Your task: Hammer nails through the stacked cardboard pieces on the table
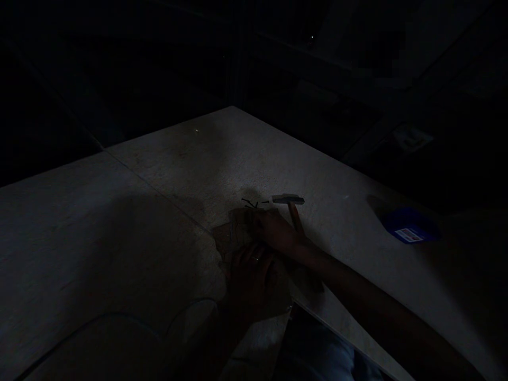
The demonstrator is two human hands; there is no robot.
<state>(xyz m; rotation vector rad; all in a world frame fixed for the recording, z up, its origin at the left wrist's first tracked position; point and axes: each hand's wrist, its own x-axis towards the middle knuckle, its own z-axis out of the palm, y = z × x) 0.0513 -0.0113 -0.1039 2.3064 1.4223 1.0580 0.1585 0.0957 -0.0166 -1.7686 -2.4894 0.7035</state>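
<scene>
Standing over here in the gloom, I can make out both hands at a brown board (223,239) lying on the pale surface (170,166). It looks like wood, though the dark makes that hard to swear to. I'd judge it light enough for one hand, stiff and dry rather than slippery, but the dark line like a crack near its left side suggests it could split. Its outer edges seem the safest place to take hold, well off that line.

As for the grip, the left hand (251,271), wearing a ring, rests over the board's near part, fingers slightly apart. The right hand (275,228) is over the far part with fingers curled; whether they meet or pinch anything, I can't tell. So the board sits below both hands, its left side showing past them. Just beyond lie some dark nails (250,203), and a hammer (291,202) with a wooden handle lies beside the right hand.
</scene>
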